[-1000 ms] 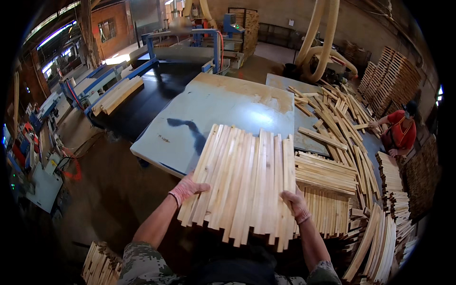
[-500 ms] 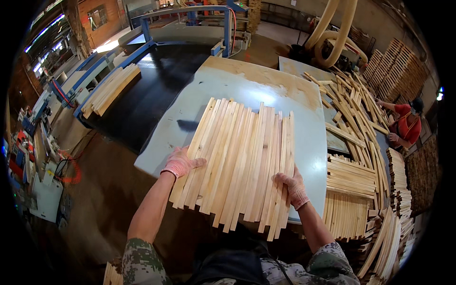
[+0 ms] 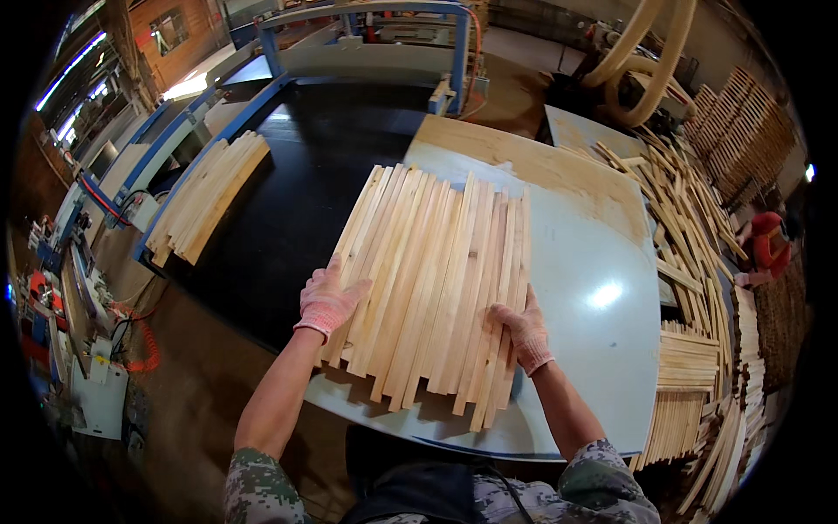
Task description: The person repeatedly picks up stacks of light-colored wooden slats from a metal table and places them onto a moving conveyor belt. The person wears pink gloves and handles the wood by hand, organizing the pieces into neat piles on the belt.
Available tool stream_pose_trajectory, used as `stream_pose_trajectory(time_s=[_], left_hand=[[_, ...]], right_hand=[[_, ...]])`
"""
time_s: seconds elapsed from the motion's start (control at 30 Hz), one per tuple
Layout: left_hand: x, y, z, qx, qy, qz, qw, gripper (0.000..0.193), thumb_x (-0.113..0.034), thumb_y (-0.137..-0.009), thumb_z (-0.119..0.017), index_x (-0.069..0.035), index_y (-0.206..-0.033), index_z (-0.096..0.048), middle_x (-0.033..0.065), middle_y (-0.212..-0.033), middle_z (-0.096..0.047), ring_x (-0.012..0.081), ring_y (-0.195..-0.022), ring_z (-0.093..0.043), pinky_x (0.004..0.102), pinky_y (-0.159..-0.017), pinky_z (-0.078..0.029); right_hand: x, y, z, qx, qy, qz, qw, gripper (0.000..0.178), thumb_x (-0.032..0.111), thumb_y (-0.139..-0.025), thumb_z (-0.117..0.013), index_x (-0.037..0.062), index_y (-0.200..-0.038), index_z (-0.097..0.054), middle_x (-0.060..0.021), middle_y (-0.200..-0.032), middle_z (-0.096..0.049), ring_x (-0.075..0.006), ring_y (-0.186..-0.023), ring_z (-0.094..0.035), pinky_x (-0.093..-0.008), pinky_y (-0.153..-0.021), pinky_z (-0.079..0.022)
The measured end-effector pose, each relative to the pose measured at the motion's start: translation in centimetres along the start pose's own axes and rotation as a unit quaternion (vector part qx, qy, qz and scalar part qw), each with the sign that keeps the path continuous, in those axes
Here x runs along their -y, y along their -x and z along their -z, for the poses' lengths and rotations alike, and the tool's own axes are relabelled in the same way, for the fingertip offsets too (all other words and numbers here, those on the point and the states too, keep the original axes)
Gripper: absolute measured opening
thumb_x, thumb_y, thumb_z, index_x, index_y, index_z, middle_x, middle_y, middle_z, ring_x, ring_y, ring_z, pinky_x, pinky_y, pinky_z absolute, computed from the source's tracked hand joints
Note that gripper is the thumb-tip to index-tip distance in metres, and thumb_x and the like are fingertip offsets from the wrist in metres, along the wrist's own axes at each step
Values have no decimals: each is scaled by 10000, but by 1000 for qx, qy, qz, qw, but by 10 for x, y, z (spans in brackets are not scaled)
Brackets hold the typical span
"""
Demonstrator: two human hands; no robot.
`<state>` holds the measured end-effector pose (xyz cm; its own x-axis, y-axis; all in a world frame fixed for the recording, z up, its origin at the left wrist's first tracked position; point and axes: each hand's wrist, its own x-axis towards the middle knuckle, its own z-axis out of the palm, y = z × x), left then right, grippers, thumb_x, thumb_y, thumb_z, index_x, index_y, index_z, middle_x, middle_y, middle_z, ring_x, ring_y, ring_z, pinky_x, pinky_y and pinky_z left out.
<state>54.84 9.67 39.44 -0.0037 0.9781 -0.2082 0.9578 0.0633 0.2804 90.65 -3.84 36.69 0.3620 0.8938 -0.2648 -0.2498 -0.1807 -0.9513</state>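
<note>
Row in hand: We hold a wide, side-by-side row of pale, narrow wooden slats (image 3: 436,288) over the left part of the smooth, pale grey-blue table (image 3: 594,349); we cannot tell whether its underside touches the top.
Left grip: Our left hand (image 3: 332,295), in a pinkish knitted glove, is clamped on the row's left edge at the table's left side, thumb on top.
Right grip: Our right hand (image 3: 524,329), gloved alike, is clamped on the row's right edge above the table, thumb also on top.
Slat ends: Toward the table's near edge they finish unevenly.
Black bed: Left of the table we see a broad, flat, black surface (image 3: 288,201), with a smaller group of pale wooden slats (image 3: 209,196) along its left side.
Wood at right: Right of the table lies a jumbled heap of long, pale wooden strips (image 3: 690,227).
Co-worker: Beyond that heap, well to the table's right, we see a person in a red top (image 3: 770,244).
Ducts: Thick, cream-coloured, bent tubes (image 3: 637,61) hang beyond the table's far right corner.
</note>
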Motion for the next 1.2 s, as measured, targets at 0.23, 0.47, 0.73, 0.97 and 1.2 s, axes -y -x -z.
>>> stream_pose_trajectory(time_s=[0.23, 0.47, 0.73, 0.97, 1.2], left_hand=[[103, -61, 51, -51, -34, 40, 997, 1080, -742, -925, -665, -107, -1727, -319, 283, -1706, -354, 434, -1545, -398, 530, -1283, -290], [237, -155, 92, -67, -121, 38, 990, 1113, -819, -964, -510, -92, -1756, -221, 275, -1810, -152, 408, -1693, -107, 541, -1362, -10], [353, -237, 142, -79, -118, 33, 989, 1123, -836, -967, -477, -63, -1745, -235, 261, -1810, -171, 416, -1689, -104, 578, -1352, 24], [355, -233, 146, -98, -108, 13, 989, 1119, -815, -963, -515, -50, -1736, -251, 294, -1797, -179, 429, -1677, -145, 583, -1351, -41], [363, -230, 148, -133, -82, 1, 988, 1090, -808, -954, -546, -36, -1695, -338, 281, -1774, -253, 434, -1664, -176, 595, -1346, -57]], right_hand=[[-23, -46, -162, 34, -17, 6, 999, 702, 110, -880, -838, 15, -1471, -471, -170, -1274, -711, -253, -1085, -712, -381, -941, -599], [-66, -92, -317, 0, 75, 42, 996, 746, 126, -872, -856, 2, -1482, -446, -189, -1268, -719, -263, -1075, -723, -388, -923, -604], [-58, -94, -466, -4, 115, 39, 993, 739, 167, -884, -859, -37, -1457, -441, -189, -1227, -719, -258, -1081, -714, -375, -933, -593], [4, -82, -463, 66, 572, -17, 817, 833, 607, -936, -742, -96, -1361, -602, -326, -1280, -712, -484, -1201, -701, -481, -1035, -569], [-39, -66, -474, -10, 497, 0, 868, 843, 598, -941, -734, -72, -1413, -535, -308, -1355, -699, -467, -1255, -687, -499, -1083, -541]])
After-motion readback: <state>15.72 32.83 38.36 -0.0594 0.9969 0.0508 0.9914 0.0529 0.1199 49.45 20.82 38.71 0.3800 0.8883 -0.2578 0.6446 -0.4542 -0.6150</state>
